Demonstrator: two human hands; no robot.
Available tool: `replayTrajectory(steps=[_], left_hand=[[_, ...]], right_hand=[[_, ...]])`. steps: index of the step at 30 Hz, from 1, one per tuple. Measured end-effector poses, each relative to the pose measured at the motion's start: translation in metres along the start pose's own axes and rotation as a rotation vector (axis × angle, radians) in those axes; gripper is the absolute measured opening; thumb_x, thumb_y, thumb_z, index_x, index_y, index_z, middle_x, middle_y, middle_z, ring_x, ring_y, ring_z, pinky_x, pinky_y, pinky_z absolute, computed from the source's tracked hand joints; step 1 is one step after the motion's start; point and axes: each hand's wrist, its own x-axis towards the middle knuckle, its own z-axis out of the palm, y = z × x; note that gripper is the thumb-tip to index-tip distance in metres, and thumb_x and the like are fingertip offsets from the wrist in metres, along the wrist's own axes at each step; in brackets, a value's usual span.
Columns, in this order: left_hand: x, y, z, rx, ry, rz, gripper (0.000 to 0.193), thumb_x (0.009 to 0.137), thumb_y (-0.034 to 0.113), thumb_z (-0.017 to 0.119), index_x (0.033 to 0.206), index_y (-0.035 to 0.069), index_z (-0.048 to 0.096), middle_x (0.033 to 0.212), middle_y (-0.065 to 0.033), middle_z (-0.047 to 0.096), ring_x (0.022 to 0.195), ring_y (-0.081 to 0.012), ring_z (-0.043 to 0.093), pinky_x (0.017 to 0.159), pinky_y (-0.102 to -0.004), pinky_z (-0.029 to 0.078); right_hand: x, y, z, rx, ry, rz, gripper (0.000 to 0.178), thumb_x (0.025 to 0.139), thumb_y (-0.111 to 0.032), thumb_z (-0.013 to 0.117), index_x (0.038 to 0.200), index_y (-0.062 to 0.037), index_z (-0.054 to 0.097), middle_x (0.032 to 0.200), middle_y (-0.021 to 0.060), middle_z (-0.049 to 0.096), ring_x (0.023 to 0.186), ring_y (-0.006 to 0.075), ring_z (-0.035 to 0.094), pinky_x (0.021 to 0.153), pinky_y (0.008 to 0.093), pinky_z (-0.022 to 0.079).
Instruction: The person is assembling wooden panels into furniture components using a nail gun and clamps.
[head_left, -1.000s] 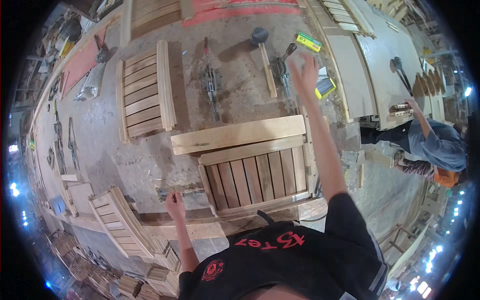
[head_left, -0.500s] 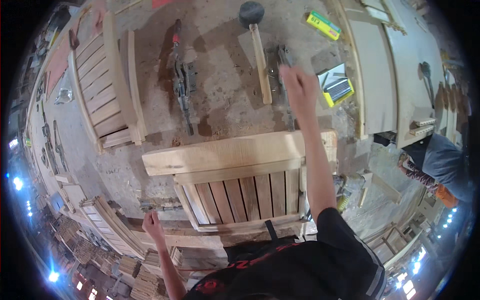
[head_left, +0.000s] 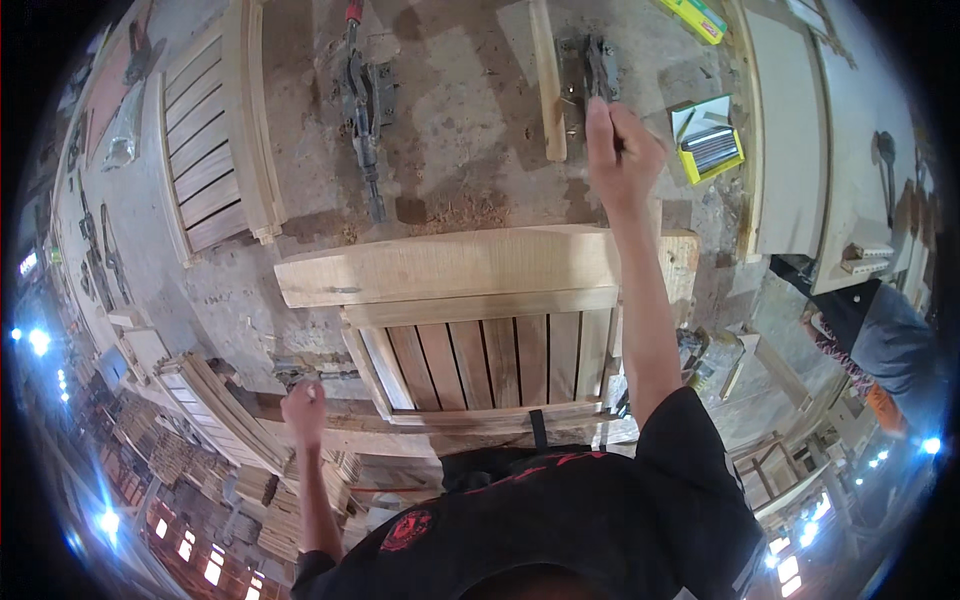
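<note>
My right hand [head_left: 625, 155] is closed in a fist at the near end of a dark metal toggle clamp [head_left: 594, 60]. It seems to grip the clamp's handle, which the fingers hide. My left hand [head_left: 303, 408], also closed, is beside another metal clamp [head_left: 310, 370] at the near left; what it holds, if anything, cannot be made out. Between my arms lies a slatted wooden panel [head_left: 468, 362] in a pale frame. A thick pale board [head_left: 450, 268] runs along its far side, and my right forearm crosses over the board's right part.
A toggle clamp with a red handle [head_left: 364, 110] stands at the far left. Beyond the panel lies a wooden tool handle [head_left: 548, 90]. To the right are a yellow box of metal pieces [head_left: 712, 150] and a green-yellow box [head_left: 695, 18]. A second slatted panel [head_left: 205, 140] lies left; a person [head_left: 880, 340] is at right.
The whole view has shifted, carrying the table things upward and the mallet's head out of the picture. My right hand is slightly nearer me relative to its clamp. Both hands stay closed.
</note>
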Motion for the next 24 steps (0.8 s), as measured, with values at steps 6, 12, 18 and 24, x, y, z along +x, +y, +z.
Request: replayTrajectory(steps=[6, 12, 18, 24], left_hand=[[0.073, 0.296, 0.002, -0.764, -0.272, 0.115, 0.017, 0.079, 0.011, 0.07, 0.095, 0.006, 0.068, 0.084, -0.0123, 0.065, 0.079, -0.0262, 0.064, 0.07, -0.0369, 0.051], [0.124, 0.473, 0.047, -0.397, -0.012, 0.36, 0.063, 0.07, 0.039, 0.082, 0.112, 0.004, 0.051, 0.108, -0.0177, 0.057, 0.106, -0.0342, 0.054, 0.089, -0.0465, 0.04], [0.13, 0.429, 0.053, -0.35, -0.035, 0.103, 0.068, 0.069, 0.03, 0.084, 0.121, 0.007, 0.046, 0.117, -0.0177, 0.053, 0.11, -0.0334, 0.05, 0.093, -0.0525, 0.036], [0.099, 0.281, 0.043, -0.387, 0.188, 0.208, 0.039, 0.08, 0.019, 0.073, 0.113, 0.005, 0.057, 0.115, -0.0149, 0.054, 0.113, -0.0344, 0.048, 0.097, -0.0485, 0.035]], right_hand=[[0.03, -0.019, -0.013, -0.079, -0.095, 0.287, 0.039, 0.09, -0.027, 0.065, 0.066, 0.0014, 0.055, 0.052, 0.0096, 0.042, 0.048, 0.0167, 0.041, 0.049, 0.0351, 0.035], [0.16, 0.006, 0.013, -0.145, -0.114, 0.225, 0.051, 0.092, -0.041, 0.057, 0.062, -0.0003, 0.05, 0.05, 0.0049, 0.042, 0.05, 0.0119, 0.039, 0.05, 0.033, 0.033], [0.174, -0.012, 0.025, 0.054, -0.042, 0.398, 0.032, 0.081, -0.024, 0.06, 0.082, 0.0078, 0.064, 0.066, 0.0133, 0.061, 0.065, 0.0229, 0.062, 0.063, 0.0413, 0.046], [0.077, -0.036, -0.009, 0.024, -0.301, 0.339, 0.041, 0.09, -0.027, 0.066, 0.063, -0.0015, 0.049, 0.055, -0.0024, 0.041, 0.053, 0.0068, 0.039, 0.049, 0.028, 0.03]])
